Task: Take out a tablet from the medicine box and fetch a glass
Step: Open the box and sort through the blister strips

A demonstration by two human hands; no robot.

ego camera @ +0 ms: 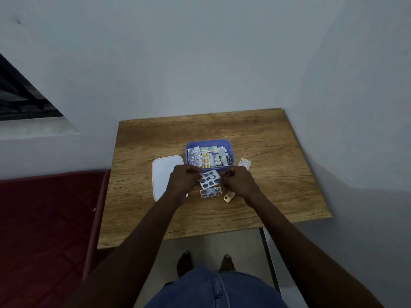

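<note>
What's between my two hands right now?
In the head view, a blister strip of dark tablets sits between the left hand and right hand; both pinch its edges.

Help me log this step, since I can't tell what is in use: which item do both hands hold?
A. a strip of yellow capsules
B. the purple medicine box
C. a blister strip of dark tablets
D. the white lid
C: the left hand and right hand pinch the ends of a blister strip of dark tablets, lifted just in front of the open purple medicine box.
</note>
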